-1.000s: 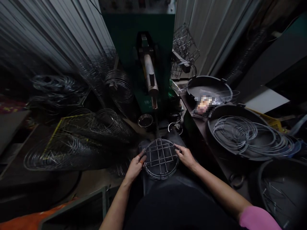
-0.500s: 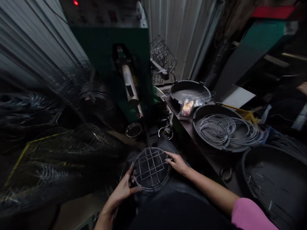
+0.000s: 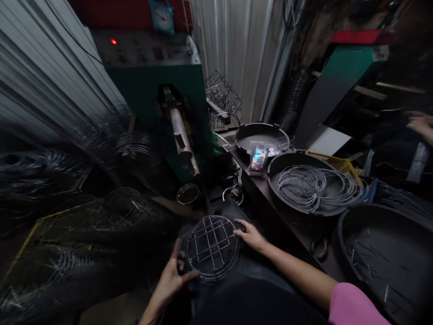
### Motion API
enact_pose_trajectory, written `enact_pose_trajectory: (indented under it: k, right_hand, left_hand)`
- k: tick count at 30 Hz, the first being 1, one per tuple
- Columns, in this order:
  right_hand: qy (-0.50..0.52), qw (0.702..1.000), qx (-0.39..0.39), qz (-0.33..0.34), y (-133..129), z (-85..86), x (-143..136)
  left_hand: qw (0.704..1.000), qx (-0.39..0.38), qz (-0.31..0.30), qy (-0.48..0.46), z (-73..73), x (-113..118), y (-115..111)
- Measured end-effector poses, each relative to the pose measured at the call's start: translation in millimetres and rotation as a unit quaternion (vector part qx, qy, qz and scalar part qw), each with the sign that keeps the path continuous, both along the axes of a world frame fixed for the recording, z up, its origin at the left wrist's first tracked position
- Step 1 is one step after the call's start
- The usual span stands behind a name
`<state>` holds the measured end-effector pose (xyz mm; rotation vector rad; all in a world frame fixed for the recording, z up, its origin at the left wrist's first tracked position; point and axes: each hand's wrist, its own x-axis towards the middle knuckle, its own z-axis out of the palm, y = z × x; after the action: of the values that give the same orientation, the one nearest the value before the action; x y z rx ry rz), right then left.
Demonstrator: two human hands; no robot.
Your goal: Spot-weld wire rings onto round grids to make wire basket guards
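A round wire grate (image 3: pixel 214 239), crossed bars inside a ring, rests over my dark-clothed lap, with at least one more ring showing under its edge. My left hand (image 3: pixel 174 271) is at its left side, fingers spread; the thumb reaches the lower-left rim, while the other fingers stand off from the wire. At the upper right, my right hand (image 3: pixel 251 235) has its fingers apart, tips close to or touching the rim. Neither hand appears wrapped around the wire.
A green machine (image 3: pixel 135 99) with a lit red lamp stands ahead. To the right, a dark round pan (image 3: pixel 272 176) holds wire rings (image 3: pixel 304 183); another pan (image 3: pixel 341 225) contains short wire pieces. Wire bundles (image 3: pixel 64 262) lie left. Another person's hand (image 3: pixel 419 124) shows far right.
The view has tilted up, so surroundings sit lower in the picture. My left fingers have moved off the grate's left rim, and my right fingers have spread somewhat.
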<state>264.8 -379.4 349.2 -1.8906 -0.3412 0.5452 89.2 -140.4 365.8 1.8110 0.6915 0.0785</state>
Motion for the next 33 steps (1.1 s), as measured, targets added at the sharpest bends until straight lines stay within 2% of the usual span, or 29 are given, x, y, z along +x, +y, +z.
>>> enact_pose_trajectory:
  k: [3, 5, 6, 9, 11, 14, 18, 21, 26, 30, 33]
  right_hand:
    - [-0.002, 0.999, 0.019, -0.038, -2.0, 17.5, 1.7]
    - [-0.008, 0.999, 0.038, -0.036, 0.0, 35.1, 1.0]
    - [-0.014, 0.998, 0.049, -0.023, 2.5, 44.2, 0.0]
    - [-0.034, 0.995, 0.086, 0.038, 14.4, 66.7, -4.1]
    - [-0.039, 0.992, 0.095, 0.077, 23.6, 75.2, -7.0]
    - [-0.028, 0.988, 0.088, 0.12, 35.3, 80.6, -11.6]
    - [0.0, 0.986, 0.089, 0.142, 44.2, 82.5, -23.5]
    - [0.017, 0.986, 0.112, 0.118, 49.0, 82.2, -34.5]
    - [0.031, 0.987, 0.158, 0.012, 52.9, 79.1, -32.1]
    - [-0.012, 0.991, 0.132, -0.001, 46.6, 74.5, -13.5]
    - [-0.075, 0.994, 0.08, 0.003, 41.8, 67.1, -6.0]
  left_hand:
    - [0.979, -0.067, 0.178, -0.072, 26.6, -3.1, 20.4]
    - [0.94, -0.098, 0.282, -0.167, 51.8, 1.4, 31.6]
    - [0.913, -0.125, 0.314, -0.228, 64.9, 5.8, 34.6]
    - [0.85, -0.228, 0.324, -0.348, 98.1, 23.7, 31.3]
    - [0.822, -0.288, 0.317, -0.375, 110.3, 35.7, 21.2]
    - [0.777, -0.392, 0.303, -0.389, 113.2, 48.3, 1.4]
    - [0.731, -0.486, 0.287, -0.384, 103.5, 53.2, -22.9]
    - [0.735, -0.504, 0.261, -0.371, 97.2, 52.6, -36.4]
    - [0.766, -0.49, 0.224, -0.35, 97.9, 47.7, -51.5]
    - [0.843, -0.418, 0.194, -0.276, 98.2, 43.9, -46.3]
    - [0.897, -0.35, 0.178, -0.2, 88.6, 44.6, -35.0]
